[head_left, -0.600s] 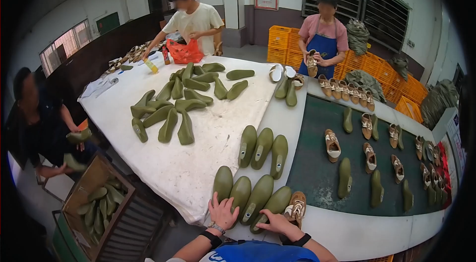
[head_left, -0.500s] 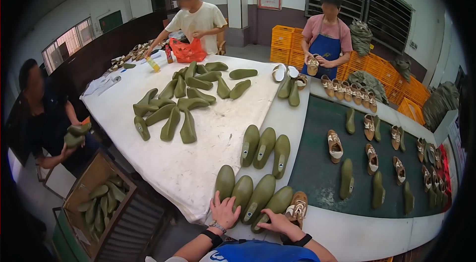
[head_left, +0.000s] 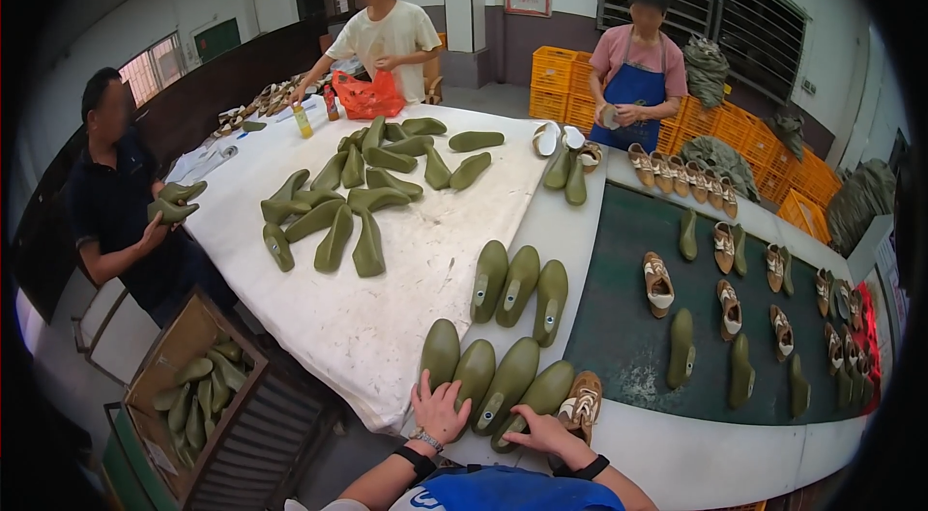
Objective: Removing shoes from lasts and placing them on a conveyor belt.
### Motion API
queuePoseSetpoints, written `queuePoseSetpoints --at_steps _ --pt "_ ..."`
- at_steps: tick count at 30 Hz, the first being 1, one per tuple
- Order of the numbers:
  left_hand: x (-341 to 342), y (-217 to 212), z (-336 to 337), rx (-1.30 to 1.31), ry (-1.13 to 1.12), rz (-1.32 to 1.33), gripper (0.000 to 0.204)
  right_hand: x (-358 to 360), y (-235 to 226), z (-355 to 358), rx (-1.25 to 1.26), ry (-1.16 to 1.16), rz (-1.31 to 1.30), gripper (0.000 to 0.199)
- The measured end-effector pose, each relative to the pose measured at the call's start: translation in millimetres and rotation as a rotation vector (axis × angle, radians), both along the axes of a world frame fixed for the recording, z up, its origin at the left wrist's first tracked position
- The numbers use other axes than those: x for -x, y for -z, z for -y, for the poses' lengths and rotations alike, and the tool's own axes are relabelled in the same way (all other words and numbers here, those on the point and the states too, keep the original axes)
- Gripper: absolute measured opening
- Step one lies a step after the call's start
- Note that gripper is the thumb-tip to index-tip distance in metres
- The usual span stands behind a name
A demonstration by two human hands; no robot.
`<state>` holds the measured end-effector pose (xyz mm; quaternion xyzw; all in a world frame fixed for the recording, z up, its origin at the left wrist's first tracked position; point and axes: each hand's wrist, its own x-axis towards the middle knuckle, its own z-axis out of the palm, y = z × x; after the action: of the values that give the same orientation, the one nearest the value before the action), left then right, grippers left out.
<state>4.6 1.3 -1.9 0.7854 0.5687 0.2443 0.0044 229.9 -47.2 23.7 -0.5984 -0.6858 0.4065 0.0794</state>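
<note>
Green shoe lasts stand in a row at the table's near edge. My left hand [head_left: 440,414] lies over the lower ends of the leftmost last [head_left: 440,353] and its neighbour [head_left: 474,376], fingers spread. At the right end of the row, my right hand [head_left: 537,432] has its fingers curled on the heel of another last [head_left: 544,390]. A middle last [head_left: 510,380] stands between my hands. Close beside my right hand sits a brown and white sneaker [head_left: 582,405], partly hidden by it. Three more lasts [head_left: 519,286] stand just beyond the row.
A loose pile of lasts [head_left: 333,235] covers part of the white table cover [head_left: 406,318]. Sneakers and lasts stand on the green mat [head_left: 628,347] at right. A crate of lasts [head_left: 159,337] is at lower left. Three people work around the table.
My hands keep their places on the lasts. The person at left has raised two lasts and stands more upright. The person in the blue apron has turned the shoe in their hands.
</note>
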Motion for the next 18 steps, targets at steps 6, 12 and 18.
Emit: queuePoseSetpoints --at_steps 6,12,18 --pt "1 0 3 0.016 -0.014 -0.012 0.041 2 4 1 0.000 -0.007 -0.003 0.070" --pt "0 1 1 0.037 0.012 -0.014 0.040 1 6 5 -0.010 0.009 -0.016 0.069" --pt "-2 -1 0 0.041 -0.001 -0.003 0.041 0 2 2 -0.047 -0.001 -0.049 0.063"
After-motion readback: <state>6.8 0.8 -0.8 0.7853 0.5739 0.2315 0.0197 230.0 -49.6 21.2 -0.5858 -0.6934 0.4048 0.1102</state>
